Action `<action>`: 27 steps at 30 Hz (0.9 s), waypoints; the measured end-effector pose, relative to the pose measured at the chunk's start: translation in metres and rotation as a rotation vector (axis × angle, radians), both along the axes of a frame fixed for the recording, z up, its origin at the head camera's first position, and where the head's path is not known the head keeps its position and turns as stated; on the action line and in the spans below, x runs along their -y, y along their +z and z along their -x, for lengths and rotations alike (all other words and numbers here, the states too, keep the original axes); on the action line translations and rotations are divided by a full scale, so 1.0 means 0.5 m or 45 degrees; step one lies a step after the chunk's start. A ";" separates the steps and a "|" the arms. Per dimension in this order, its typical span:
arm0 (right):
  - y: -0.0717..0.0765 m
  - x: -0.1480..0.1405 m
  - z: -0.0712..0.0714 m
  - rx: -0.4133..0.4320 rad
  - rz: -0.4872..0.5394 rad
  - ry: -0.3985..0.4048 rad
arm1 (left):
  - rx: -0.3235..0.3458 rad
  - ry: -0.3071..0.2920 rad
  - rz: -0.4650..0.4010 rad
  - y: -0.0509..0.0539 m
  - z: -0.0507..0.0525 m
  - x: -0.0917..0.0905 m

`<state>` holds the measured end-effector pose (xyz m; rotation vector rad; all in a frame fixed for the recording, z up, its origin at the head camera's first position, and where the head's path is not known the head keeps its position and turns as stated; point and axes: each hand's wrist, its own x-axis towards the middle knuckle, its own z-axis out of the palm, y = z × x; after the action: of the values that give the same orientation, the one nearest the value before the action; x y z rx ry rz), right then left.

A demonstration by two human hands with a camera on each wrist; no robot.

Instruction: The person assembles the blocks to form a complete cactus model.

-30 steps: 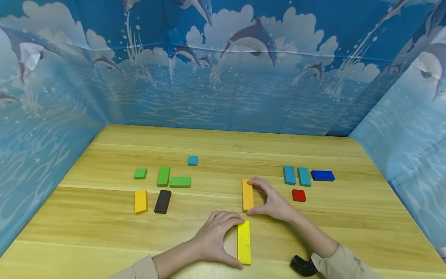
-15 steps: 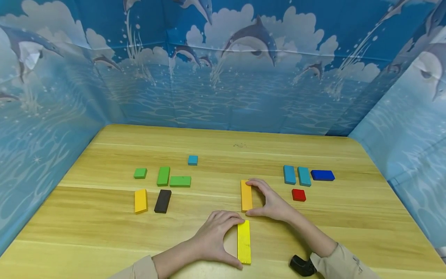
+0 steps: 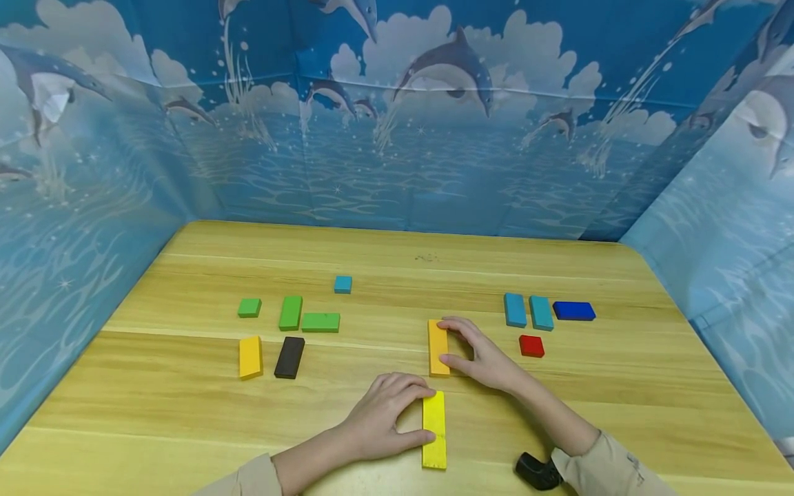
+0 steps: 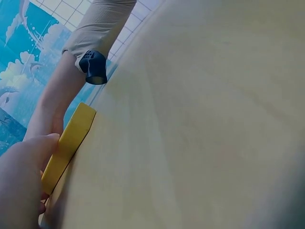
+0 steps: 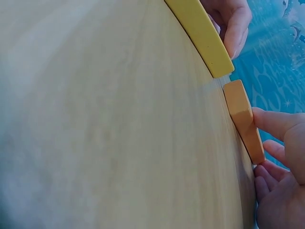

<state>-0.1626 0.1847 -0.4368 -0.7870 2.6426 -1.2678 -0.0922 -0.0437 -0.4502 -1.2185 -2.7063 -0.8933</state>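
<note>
Flat on the table lies a long yellow block [image 3: 434, 415], end toward the person. My left hand [image 3: 377, 421] holds it from the left, fingertips at its far end and thumb on its near half. Just beyond it is a shorter orange block [image 3: 437, 344], nearly in line with a small gap between. My right hand [image 3: 486, 358] holds that one from the right, index finger at the far end and thumb near the closer end. In the right wrist view, both the orange block [image 5: 242, 107] and the yellow block [image 5: 202, 38] rest on the tabletop.
Left of the hands lie green blocks [image 3: 290, 313], a yellow-orange block [image 3: 251, 357] and a black block [image 3: 289, 357]. A small blue block [image 3: 343, 284] sits farther back. At right are light-blue blocks [image 3: 515, 310], a dark-blue block [image 3: 574, 311] and a red block [image 3: 531, 346].
The orange block has shifted slightly left with the right hand. Both thumbs have moved from the blocks' near ends up along them. The yellow block has stayed in place.
</note>
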 end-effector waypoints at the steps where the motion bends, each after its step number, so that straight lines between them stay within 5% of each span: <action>1: 0.001 0.000 0.000 -0.001 -0.001 0.002 | 0.004 0.005 -0.001 0.000 0.000 0.000; 27: 0.000 0.008 -0.004 -0.034 0.029 0.071 | 0.008 0.047 -0.036 0.001 0.000 -0.002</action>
<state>-0.1607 0.1809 -0.4367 -0.8804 2.6119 -1.2844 -0.0921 -0.0426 -0.4499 -1.1589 -2.7020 -0.9293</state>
